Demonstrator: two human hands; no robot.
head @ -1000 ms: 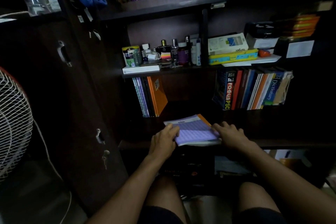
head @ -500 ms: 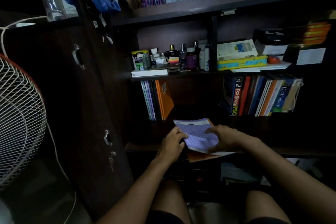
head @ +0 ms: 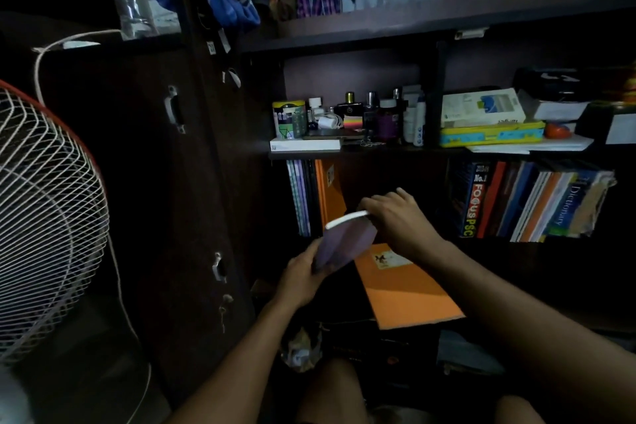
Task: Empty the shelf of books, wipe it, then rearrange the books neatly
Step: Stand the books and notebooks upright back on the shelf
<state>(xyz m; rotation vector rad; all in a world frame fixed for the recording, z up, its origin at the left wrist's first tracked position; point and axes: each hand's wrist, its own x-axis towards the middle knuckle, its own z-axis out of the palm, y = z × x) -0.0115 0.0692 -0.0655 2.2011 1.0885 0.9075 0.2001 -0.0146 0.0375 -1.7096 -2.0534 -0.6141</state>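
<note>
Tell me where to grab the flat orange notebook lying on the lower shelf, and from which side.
Take the flat orange notebook by its near edge, which seems to jut past the dark wooden shelf's front lip, coming from the front, thumb on top, fingers beneath. It lies flat, uncovered. The right hand and left hand hold the purple notebook.

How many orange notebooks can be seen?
2: one orange notebook lies flat on the shelf under the hands; another stands with the left books. More may be hidden among the right-hand books.

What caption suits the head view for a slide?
Both hands lift a thin purple notebook upright above a flat orange notebook on the dark wooden shelf.
</note>
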